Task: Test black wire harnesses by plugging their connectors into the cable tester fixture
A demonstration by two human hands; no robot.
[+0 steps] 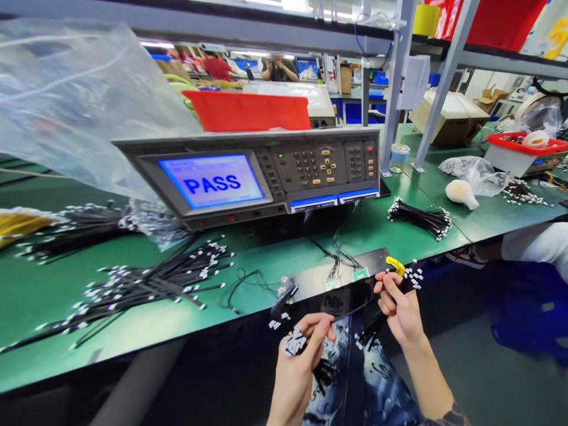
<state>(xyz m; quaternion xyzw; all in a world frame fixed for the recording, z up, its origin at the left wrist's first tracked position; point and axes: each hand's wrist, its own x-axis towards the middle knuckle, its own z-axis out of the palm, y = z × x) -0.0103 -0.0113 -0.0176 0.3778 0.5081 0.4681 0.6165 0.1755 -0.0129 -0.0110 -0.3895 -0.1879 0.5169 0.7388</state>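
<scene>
Green bench (270,254) — plastic bag (84,100) beside tester (284,177), cable bundles (151,284) in front.

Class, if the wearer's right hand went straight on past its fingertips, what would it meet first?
The right hand would probably meet the metal plate, near the yellow piece; one view leaves the depth unclear.

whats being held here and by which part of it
The left grip holds a black cable bundle close to its white connectors; the right grip's exact hold cannot be told.
</scene>
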